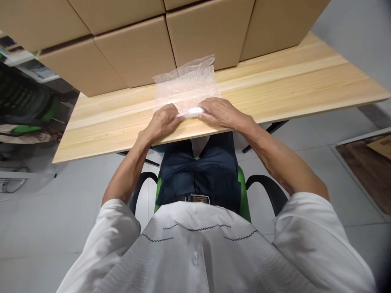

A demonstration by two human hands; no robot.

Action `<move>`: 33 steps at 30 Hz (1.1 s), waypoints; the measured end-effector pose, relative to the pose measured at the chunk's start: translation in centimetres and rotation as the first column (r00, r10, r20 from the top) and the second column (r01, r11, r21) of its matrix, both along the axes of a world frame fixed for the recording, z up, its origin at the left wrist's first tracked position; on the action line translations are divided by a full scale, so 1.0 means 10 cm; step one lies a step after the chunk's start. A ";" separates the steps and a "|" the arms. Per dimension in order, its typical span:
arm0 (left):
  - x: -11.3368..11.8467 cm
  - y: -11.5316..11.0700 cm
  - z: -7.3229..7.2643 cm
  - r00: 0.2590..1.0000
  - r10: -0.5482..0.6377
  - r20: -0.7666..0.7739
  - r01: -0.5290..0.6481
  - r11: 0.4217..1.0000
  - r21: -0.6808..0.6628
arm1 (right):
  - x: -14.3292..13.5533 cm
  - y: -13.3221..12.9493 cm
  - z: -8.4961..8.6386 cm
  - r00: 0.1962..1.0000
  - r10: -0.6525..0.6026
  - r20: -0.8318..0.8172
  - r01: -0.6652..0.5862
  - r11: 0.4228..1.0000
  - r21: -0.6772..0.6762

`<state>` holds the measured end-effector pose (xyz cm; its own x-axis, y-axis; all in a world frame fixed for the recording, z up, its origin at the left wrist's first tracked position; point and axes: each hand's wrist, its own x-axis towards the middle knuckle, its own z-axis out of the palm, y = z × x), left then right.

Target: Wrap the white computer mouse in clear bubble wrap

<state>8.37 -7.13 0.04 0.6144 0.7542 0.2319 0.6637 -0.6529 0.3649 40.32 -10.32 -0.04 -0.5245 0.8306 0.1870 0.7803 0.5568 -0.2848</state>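
A slim white object shaped like a digital thermometer (195, 111), with a small dark mark on its body, lies crosswise at the near edge of a sheet of clear bubble wrap (189, 87). At its thin left end, my left hand (165, 121) is closed, the fingers curled and pinching there, with the left side of the wrap beneath. My right hand (220, 112) is closed around the thicker right end. Parts of the near edge of the wrap are hidden under both hands, so I cannot tell whether it is folded over the white object.
Stacked cardboard boxes (137, 53) stand along the back of the light wooden table (104, 122), and the far end of the wrap rests against them. The table's front edge is just on my side of my hands. A dark chair (24, 93) with green parts is at the left.
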 end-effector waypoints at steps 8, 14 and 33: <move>-0.22 0.07 0.36 0.981 0.141 0.133 -0.082 0.924 -0.373 | 0.06 0.32 0.20 1.000 0.029 0.011 -0.027 0.986 -0.165; -0.38 -0.01 0.37 0.936 0.290 0.201 -0.170 0.870 -0.464 | 0.05 0.50 0.34 0.997 0.035 0.068 -0.015 0.963 -0.271; -0.49 -0.18 0.20 0.864 0.437 0.249 -0.307 0.850 -0.427 | -0.10 0.40 -0.01 0.991 -0.073 0.114 0.073 0.997 0.010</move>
<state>3.51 -8.88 2.00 0.2067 0.9779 0.0324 0.6290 -0.1582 0.7612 39.29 -6.30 -0.16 -0.4807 0.8665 0.1347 0.8461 0.4986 -0.1882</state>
